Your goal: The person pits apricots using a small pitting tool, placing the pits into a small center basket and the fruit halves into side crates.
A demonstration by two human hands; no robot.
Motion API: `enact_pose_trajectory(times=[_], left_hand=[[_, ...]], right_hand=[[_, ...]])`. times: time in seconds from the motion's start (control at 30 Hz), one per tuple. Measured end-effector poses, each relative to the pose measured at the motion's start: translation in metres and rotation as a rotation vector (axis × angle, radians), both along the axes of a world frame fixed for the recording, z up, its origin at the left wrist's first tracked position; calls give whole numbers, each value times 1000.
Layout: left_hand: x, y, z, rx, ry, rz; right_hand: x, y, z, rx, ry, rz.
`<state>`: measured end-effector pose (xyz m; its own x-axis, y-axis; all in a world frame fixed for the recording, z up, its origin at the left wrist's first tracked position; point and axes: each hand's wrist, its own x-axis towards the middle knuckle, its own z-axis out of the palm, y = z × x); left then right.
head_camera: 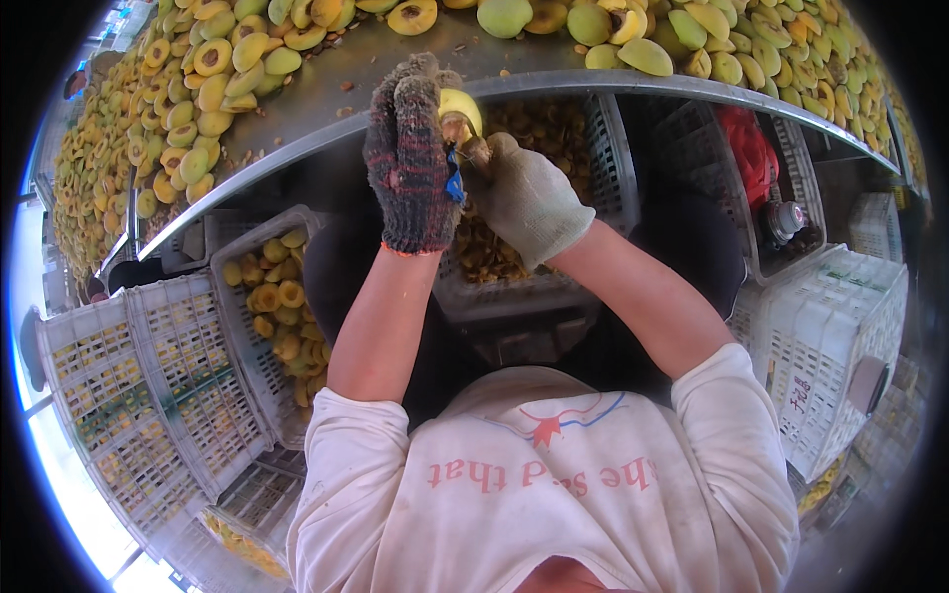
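My left hand [414,159], in a dark, soiled knit glove, holds a yellow-green halved fruit [461,111], like an apricot or peach, near the metal table's edge. My right hand [530,196], in a pale knit glove, is closed around the brownish handle [476,152] of a small tool whose tip meets the fruit's cut side. The tool's exact kind is hard to tell. Something blue [454,176] shows at the left palm. Below the hands, a plastic crate [519,300] contains brownish-yellow fruit pieces [485,256].
Halved fruits [215,74] are heaped on the metal table [326,96], with more at right [771,52]. A crate of fruit halves [222,259] stands at left, beside stacked crates [156,370]. At right are a crate with a red bag [745,156] and a bottle [786,219], and a white crate [830,356].
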<state>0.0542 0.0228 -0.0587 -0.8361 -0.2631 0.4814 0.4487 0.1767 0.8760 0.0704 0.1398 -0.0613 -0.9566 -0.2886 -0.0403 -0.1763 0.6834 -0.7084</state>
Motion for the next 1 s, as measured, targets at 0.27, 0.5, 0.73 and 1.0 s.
enact_pose_trajectory(times=[0.27,0.5,0.73,1.0], left_hand=[[-2,-5,11,141,-138,-149],[-6,-6,-10,524,-174,-351],[1,-9,-8,476,-253,-239],[5,-8,1,616,-291,-461]], right_hand=[[-3,0,-20,-210,7,52],[-2,2,4,-506,-287,119],[3,1,-2,-604,-325,146],[1,4,-3,-609,-538,193]])
